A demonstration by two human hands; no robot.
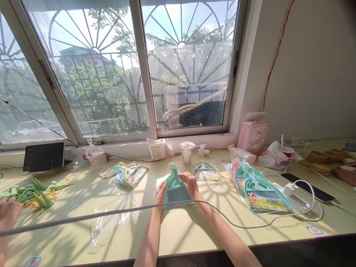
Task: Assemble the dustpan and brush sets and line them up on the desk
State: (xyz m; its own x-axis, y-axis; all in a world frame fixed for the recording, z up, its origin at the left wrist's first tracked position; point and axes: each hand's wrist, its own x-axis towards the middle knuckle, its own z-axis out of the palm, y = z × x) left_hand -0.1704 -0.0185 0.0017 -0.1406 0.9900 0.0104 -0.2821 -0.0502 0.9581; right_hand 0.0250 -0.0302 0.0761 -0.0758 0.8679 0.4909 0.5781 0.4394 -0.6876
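A small teal dustpan with a brush [174, 189] stands before me, its looped handle pointing toward the window. My left hand [160, 193] grips its left edge. With bent fingers, my right hand [190, 184] holds the right side near the handle; the fingertips are partly hidden. A clear plastic bag [111, 222] lies crumpled to the left of my forearms. Bagged brush sets lie around: a yellow-green one [132, 175] at the left, a green one [206, 171] behind my right hand, and a pile of teal and pink ones [260, 191] at the right.
A grey cable [111, 213] crosses in front of my forearms. At the far left, another person's hand [9, 213] is by green plant-like pieces [41, 194]. A tablet [43, 156], a cup [187, 152], a pink box [253, 136] and a phone [308, 187] are on the table.
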